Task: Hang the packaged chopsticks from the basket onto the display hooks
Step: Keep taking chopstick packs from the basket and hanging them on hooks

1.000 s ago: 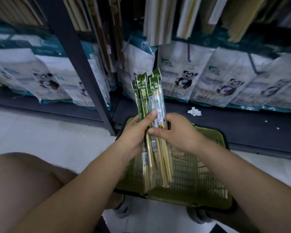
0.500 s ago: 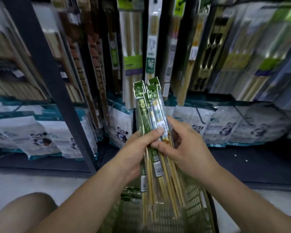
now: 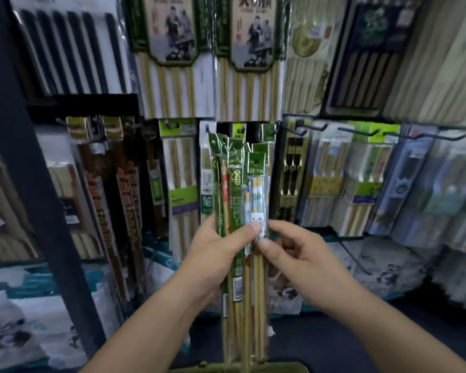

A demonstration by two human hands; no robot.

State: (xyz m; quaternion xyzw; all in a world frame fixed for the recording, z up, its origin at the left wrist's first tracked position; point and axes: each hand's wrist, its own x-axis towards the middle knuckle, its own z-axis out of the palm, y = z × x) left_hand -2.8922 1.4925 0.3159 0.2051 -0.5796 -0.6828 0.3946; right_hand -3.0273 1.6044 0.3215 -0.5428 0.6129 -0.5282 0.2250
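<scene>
1. Two hands are in view. My left hand [image 3: 218,254] curls its fingers round the middle of a bundle of packaged chopsticks [image 3: 237,184], with the thumb laid across the front. My right hand [image 3: 293,257] pinches the rightmost pack of that bundle between thumb and bent fingers.
2. I hold the bundle upright before the middle of the rack [image 3: 86,106], apart from the hooks. I count four green header tabs at its top, but the packs overlap, so I cannot be sure of the number.
3. Four black display hooks [image 3: 358,130] jut out along the rack's right half, with packs hanging behind them. The hooks on the left half are too blurred to count.
4. Two large packs [image 3: 170,49] with printed figures hang at the rack's top edge, their tops cut off.
5. One basket [image 3: 242,368] shows only as a strip of green rim at the bottom. I cannot see what it contains. The bundle's lower ends reach down to it.
6. One dark upright post [image 3: 24,184] stands at the rack's left edge.
</scene>
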